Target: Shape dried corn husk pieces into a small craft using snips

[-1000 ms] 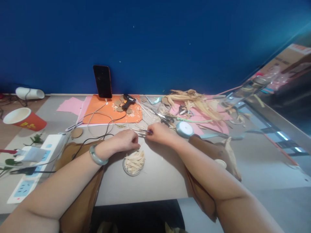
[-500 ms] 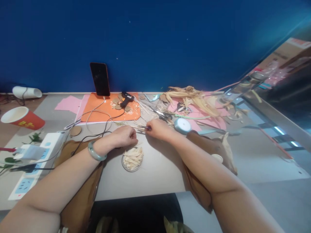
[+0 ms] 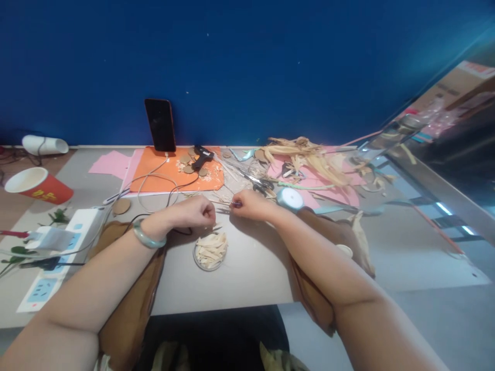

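My left hand [image 3: 197, 211], with a jade-coloured bangle on the wrist, is closed in a pinch. A thin sliver of pale husk [image 3: 217, 227] shows just below its fingertips. My right hand [image 3: 249, 205] is closed around small scissors [image 3: 223, 210], whose narrow blades point left toward my left hand; the handles are mostly hidden by the fingers. Directly below my left hand stands a round clear dish [image 3: 209, 268] full of cut pale husk strips [image 3: 212, 249].
Behind lie a black glue gun [image 3: 201, 157] on orange paper [image 3: 152, 172], larger scissors [image 3: 263, 185], a ribbon roll [image 3: 290, 199] and dried husks [image 3: 309, 152]. A phone [image 3: 160, 125] leans on the blue wall. Left are a paper cup [image 3: 50, 188], cables and a power strip [image 3: 73, 242].
My left hand has shifted slightly left and turned a little. The scissors' blades show more clearly apart beside my right hand, which stays nearly in place. The view has moved slightly.
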`<move>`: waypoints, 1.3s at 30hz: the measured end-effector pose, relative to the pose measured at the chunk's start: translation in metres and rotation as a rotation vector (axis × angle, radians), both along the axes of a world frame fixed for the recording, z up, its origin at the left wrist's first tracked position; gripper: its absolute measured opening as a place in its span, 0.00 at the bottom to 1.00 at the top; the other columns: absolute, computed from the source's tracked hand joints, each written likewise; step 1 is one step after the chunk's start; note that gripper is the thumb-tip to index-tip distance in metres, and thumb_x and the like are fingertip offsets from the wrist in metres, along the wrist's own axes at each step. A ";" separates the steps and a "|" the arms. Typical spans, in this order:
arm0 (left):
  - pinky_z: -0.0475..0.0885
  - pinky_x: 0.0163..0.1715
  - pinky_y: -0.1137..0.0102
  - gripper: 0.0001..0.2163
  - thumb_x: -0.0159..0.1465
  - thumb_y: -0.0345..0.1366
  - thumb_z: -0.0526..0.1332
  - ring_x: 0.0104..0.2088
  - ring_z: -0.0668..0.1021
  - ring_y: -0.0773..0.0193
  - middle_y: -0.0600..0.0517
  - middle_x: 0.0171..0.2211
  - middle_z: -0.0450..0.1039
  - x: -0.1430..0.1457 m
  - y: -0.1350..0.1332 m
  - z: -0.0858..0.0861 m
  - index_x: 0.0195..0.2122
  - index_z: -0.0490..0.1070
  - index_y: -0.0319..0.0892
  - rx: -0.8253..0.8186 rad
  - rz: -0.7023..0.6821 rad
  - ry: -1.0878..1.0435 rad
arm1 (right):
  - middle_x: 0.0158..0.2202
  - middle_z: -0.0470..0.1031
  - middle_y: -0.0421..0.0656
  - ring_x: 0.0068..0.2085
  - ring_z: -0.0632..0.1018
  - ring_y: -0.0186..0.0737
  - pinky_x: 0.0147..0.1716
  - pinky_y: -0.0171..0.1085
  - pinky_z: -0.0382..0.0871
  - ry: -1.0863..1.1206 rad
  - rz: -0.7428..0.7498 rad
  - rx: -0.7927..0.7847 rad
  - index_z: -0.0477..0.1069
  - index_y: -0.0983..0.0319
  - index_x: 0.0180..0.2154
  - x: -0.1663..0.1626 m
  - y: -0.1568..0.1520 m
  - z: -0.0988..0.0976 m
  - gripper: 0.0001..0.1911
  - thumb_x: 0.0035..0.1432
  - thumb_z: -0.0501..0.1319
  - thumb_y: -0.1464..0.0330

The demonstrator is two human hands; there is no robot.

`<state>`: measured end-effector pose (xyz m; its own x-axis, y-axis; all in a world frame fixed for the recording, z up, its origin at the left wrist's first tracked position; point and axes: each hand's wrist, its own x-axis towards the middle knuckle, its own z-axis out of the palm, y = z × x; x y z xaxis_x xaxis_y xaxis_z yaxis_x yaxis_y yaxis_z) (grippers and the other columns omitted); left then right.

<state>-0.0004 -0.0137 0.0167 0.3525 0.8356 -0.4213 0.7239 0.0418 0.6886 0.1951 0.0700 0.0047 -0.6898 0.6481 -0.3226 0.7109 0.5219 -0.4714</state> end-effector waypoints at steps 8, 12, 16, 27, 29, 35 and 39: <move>0.59 0.21 0.77 0.05 0.50 0.34 0.64 0.21 0.66 0.71 0.57 0.18 0.69 -0.009 -0.005 0.018 0.25 0.76 0.37 -0.245 -0.314 -0.123 | 0.26 0.74 0.40 0.27 0.69 0.29 0.28 0.29 0.62 0.418 0.423 -0.586 0.76 0.69 0.33 0.003 -0.017 0.012 0.16 0.51 0.66 0.60; 0.58 0.21 0.77 0.04 0.51 0.32 0.62 0.22 0.66 0.71 0.57 0.19 0.69 -0.010 -0.002 0.009 0.25 0.76 0.38 -0.215 -0.328 -0.062 | 0.26 0.74 0.39 0.27 0.68 0.29 0.28 0.29 0.59 0.336 0.531 -0.524 0.78 0.70 0.38 -0.004 -0.034 0.008 0.15 0.55 0.63 0.63; 0.60 0.23 0.77 0.06 0.51 0.32 0.60 0.23 0.68 0.70 0.56 0.21 0.70 -0.016 0.002 0.007 0.26 0.76 0.38 -0.163 -0.270 -0.032 | 0.25 0.72 0.38 0.26 0.67 0.29 0.28 0.29 0.58 0.295 0.547 -0.435 0.78 0.69 0.37 -0.007 -0.036 0.006 0.12 0.56 0.61 0.68; 0.61 0.23 0.75 0.05 0.49 0.35 0.59 0.24 0.69 0.68 0.55 0.21 0.71 -0.018 0.004 -0.002 0.24 0.73 0.40 -0.076 -0.194 0.047 | 0.36 0.78 0.50 0.37 0.77 0.44 0.33 0.36 0.62 -0.136 0.081 0.319 0.72 0.63 0.42 -0.002 -0.020 0.010 0.11 0.61 0.54 0.67; 0.60 0.22 0.75 0.05 0.49 0.35 0.59 0.23 0.68 0.68 0.55 0.20 0.70 -0.018 0.004 -0.003 0.23 0.72 0.40 -0.069 -0.180 0.050 | 0.39 0.79 0.53 0.40 0.78 0.48 0.36 0.38 0.65 -0.247 0.052 0.365 0.71 0.63 0.45 0.002 -0.016 0.011 0.13 0.63 0.52 0.66; 0.59 0.21 0.74 0.07 0.51 0.36 0.59 0.23 0.69 0.67 0.54 0.21 0.71 -0.017 0.005 -0.003 0.24 0.73 0.39 -0.031 -0.150 0.041 | 0.42 0.79 0.58 0.46 0.79 0.54 0.41 0.42 0.70 -0.402 0.039 0.420 0.74 0.68 0.46 0.010 -0.006 0.014 0.15 0.58 0.54 0.75; 0.63 0.25 0.74 0.10 0.53 0.39 0.59 0.27 0.72 0.65 0.52 0.25 0.74 -0.016 0.006 -0.003 0.30 0.76 0.38 0.000 -0.114 0.044 | 0.43 0.79 0.59 0.47 0.79 0.53 0.42 0.42 0.71 -0.390 0.016 0.437 0.75 0.68 0.45 0.011 -0.003 0.015 0.15 0.58 0.55 0.75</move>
